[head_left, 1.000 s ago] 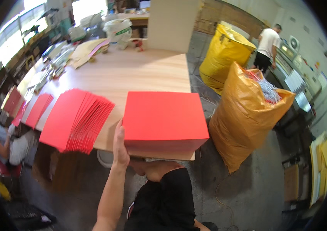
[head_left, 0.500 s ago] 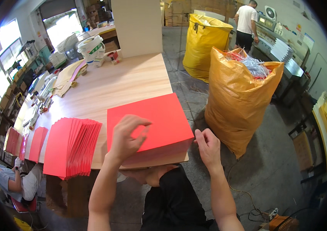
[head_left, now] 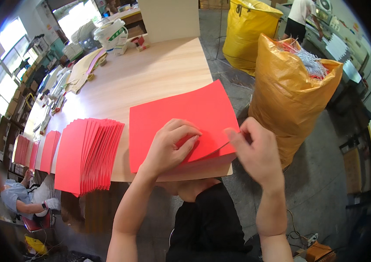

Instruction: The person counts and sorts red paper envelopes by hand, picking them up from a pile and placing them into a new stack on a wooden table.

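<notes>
A thick stack of red sheets (head_left: 172,107) lies at the near right corner of the table. On its top rests my left hand (head_left: 172,142), fingers curled and the thumb tip close to the forefinger, with nothing visible between them. My right hand (head_left: 260,150), somewhat blurred, is at the stack's near right corner. Its thumb lies over the edge of the top red sheet (head_left: 214,98) and the other fingers are bent beneath. That sheet bows up, leaving a dark gap under its near right edge. Left of the stack, a fanned pile of red sheets (head_left: 87,155) overhangs the table edge.
Smaller red piles (head_left: 50,150) line the table's (head_left: 159,65) left side. A white bucket (head_left: 112,37) stands at the back. To the right are an orange sack (head_left: 288,100) of shredded strips and a yellow sack (head_left: 249,37). One person sits at left; another stands far right.
My right hand has come in to the stack's corner and lifted the top sheet's edge. My left hand has settled lower on the sheet. The whole view has shifted a little.
</notes>
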Available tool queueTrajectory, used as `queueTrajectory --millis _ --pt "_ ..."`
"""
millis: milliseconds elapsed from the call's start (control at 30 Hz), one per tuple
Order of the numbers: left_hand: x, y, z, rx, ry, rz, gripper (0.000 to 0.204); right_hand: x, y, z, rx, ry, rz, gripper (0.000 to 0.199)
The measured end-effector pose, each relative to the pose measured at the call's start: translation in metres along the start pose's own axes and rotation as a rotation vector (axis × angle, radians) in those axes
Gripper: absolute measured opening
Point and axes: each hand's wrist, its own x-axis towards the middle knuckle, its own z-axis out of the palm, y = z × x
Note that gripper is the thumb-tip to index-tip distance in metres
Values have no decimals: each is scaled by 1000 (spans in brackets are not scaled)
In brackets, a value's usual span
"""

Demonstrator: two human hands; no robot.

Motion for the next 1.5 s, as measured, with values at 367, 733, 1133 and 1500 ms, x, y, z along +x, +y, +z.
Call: queueTrajectory --millis 367,733,1133,1500 --pt "2 -5 -1 -21 -40 28 23 5 23 35 597 20 72 38" --pt "1 -7 -5 -97 -59 108 59 13 26 27 1207 -47 360 37" --pt "-1 3 7 -147 120 18 53 12 40 40 433 110 4 45" --pt "-1 1 0 -37 -68 68 55 16 35 27 1118 -96 324 39"
